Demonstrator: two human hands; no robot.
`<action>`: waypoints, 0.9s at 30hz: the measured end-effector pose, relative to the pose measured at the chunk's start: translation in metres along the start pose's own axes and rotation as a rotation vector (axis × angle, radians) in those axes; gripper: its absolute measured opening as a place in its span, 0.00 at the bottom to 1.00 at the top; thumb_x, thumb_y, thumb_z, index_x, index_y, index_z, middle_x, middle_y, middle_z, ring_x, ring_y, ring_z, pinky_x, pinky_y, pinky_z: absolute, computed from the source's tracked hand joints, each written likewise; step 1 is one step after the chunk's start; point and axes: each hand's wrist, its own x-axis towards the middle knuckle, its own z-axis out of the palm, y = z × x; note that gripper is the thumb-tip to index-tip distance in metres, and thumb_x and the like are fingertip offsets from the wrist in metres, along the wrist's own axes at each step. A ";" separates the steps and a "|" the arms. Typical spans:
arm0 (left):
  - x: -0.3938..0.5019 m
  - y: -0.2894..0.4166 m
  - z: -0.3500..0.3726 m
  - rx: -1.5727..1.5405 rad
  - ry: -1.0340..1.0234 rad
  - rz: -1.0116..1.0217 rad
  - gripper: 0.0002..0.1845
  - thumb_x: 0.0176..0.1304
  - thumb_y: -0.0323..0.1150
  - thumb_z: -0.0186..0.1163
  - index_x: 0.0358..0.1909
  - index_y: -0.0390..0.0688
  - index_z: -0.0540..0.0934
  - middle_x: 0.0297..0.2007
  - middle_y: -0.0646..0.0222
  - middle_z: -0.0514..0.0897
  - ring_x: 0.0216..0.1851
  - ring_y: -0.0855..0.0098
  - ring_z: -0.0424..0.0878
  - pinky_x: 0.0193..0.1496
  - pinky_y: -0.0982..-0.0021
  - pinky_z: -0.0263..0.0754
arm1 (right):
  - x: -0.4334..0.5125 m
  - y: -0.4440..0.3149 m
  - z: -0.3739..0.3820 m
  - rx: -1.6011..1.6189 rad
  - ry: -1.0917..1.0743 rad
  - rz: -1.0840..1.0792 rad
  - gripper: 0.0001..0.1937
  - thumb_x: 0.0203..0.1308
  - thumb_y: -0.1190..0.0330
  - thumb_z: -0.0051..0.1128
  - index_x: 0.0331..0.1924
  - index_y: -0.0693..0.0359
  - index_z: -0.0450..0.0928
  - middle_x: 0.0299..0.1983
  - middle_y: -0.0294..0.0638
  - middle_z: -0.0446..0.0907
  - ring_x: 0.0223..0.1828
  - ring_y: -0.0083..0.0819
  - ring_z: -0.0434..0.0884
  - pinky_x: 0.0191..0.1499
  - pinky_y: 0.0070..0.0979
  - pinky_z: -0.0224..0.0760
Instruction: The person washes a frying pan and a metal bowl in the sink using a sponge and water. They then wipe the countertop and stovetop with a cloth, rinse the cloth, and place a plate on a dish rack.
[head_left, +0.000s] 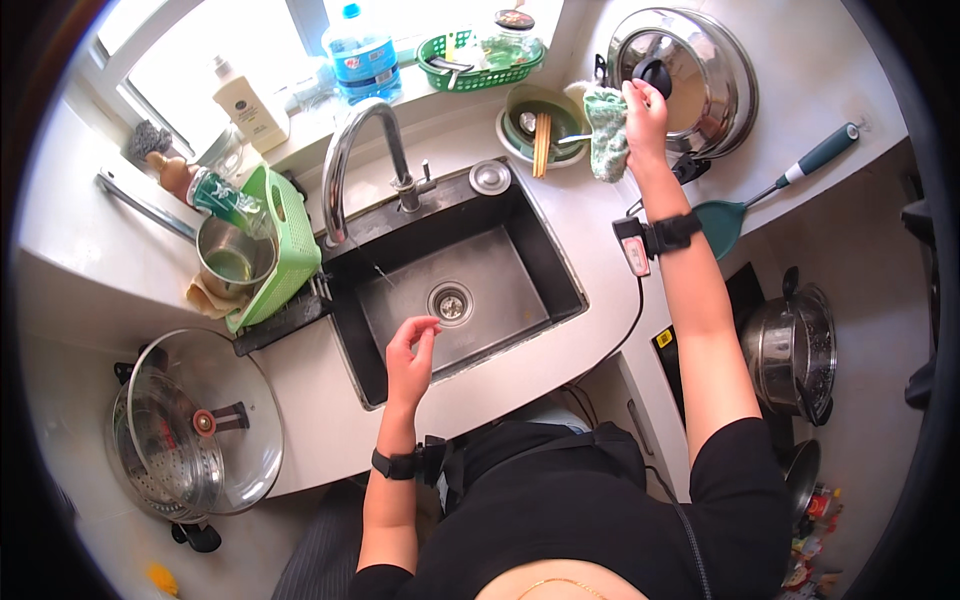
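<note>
My right hand (646, 120) grips a green-and-white dishcloth (608, 135), which hangs from the fingers beside the stacked bowls. In those bowls (546, 120) lie a metal spoon (528, 121) and wooden chopsticks (541, 146). Just behind that hand is a large stainless-steel pot lid (686, 90) with a black knob. My left hand (412, 356) hovers over the near side of the black sink (517, 292), loosely curled, with nothing visible in it. A thin stream of water falls from the chrome faucet (367, 142) into the basin.
A green plastic basket (289, 247) and a steel saucepan (234, 259) stand left of the sink. Glass lids (247, 465) lie nearer on that side. At right are a teal spatula (750, 202) and a steel pot (780, 352). A cable (634, 322) runs from my right wrist.
</note>
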 end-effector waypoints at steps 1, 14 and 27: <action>0.000 0.001 0.001 0.014 -0.013 0.013 0.07 0.63 0.23 0.52 0.39 0.35 0.78 0.33 0.67 0.82 0.38 0.76 0.80 0.44 0.77 0.72 | 0.012 -0.001 0.001 -0.105 0.029 0.076 0.21 0.57 0.61 0.60 0.48 0.67 0.72 0.48 0.46 0.72 0.49 0.34 0.72 0.54 0.30 0.64; -0.013 0.000 -0.020 0.075 0.051 -0.028 0.07 0.64 0.25 0.52 0.40 0.36 0.78 0.32 0.68 0.82 0.37 0.77 0.79 0.43 0.77 0.72 | 0.039 0.020 -0.002 -0.483 0.078 -0.173 0.17 0.65 0.56 0.49 0.32 0.64 0.74 0.29 0.57 0.79 0.34 0.57 0.78 0.38 0.44 0.69; -0.005 -0.006 -0.017 0.065 0.003 -0.037 0.07 0.64 0.25 0.52 0.40 0.36 0.78 0.33 0.68 0.82 0.38 0.77 0.80 0.44 0.77 0.72 | -0.097 0.021 -0.022 -0.607 -0.239 -0.719 0.07 0.62 0.68 0.55 0.40 0.59 0.78 0.31 0.45 0.79 0.32 0.43 0.79 0.33 0.33 0.71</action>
